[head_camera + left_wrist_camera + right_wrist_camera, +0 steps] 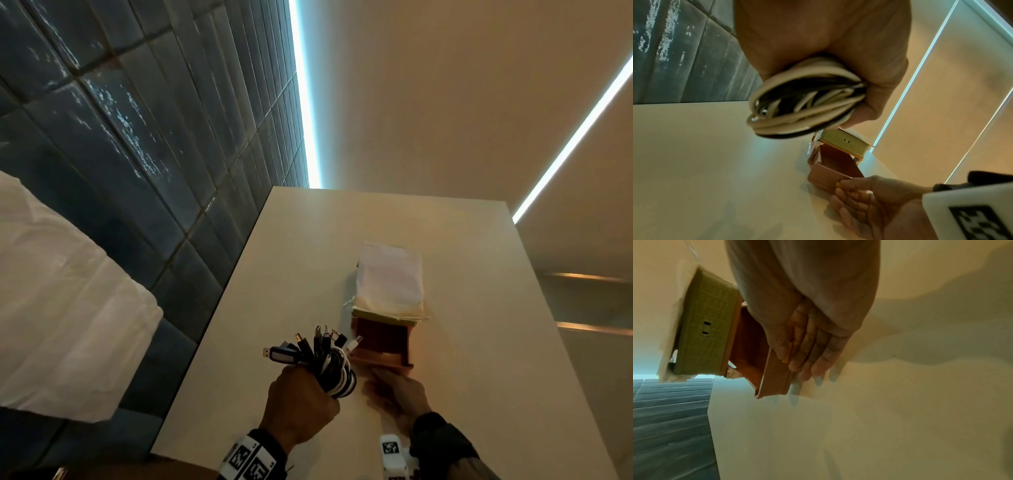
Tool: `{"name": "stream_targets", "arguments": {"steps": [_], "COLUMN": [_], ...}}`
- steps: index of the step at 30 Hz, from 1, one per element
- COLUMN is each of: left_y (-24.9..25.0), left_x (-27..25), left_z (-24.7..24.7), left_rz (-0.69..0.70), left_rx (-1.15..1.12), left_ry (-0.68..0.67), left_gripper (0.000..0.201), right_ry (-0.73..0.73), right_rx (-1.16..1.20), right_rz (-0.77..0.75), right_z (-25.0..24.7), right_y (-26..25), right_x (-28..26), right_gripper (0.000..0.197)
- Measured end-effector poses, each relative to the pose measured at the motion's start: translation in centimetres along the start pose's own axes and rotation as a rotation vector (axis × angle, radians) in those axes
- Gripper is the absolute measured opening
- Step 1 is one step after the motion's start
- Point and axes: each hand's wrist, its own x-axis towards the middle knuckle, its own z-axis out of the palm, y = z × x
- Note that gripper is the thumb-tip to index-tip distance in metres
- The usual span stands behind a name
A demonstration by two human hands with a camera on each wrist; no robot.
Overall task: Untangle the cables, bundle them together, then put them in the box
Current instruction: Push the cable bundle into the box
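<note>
My left hand [305, 394] grips a coiled bundle of black and white cables [330, 368], held just left of the box, above the table; the plugs fan out upward. In the left wrist view the cable bundle [803, 104] fills my left hand [838, 48]. The box [387, 318] is yellow-green with an orange-brown drawer [380, 339] pulled out toward me, its inside bare. My right hand [383, 375] pinches the drawer's front wall [774, 378], thumb inside and fingers [809, 353] outside. The drawer [826, 175] and right hand [859, 193] also show in the left wrist view.
A white plastic bag [390, 274] lies on top of the box. The white table [479, 359] stands beside a dark tiled wall [137, 137] on the left. White fabric [51, 308] hangs at the far left.
</note>
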Motion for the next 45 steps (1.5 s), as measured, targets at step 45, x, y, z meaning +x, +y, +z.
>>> {"name": "stream_targets", "arguments": {"steps": [45], "left_y": [4.4], "left_x": [6.7], "left_z": [2.5], "left_rz": [1.311], "left_rx": [0.847], "left_ry": [-0.084], "left_gripper": [0.08], "right_ry": [-0.646], "right_rx": [-0.177], "right_rz": [0.189], "right_z": [-0.8], "right_y": [-3.0], "right_x": [-7.5], "right_gripper": [0.069]}}
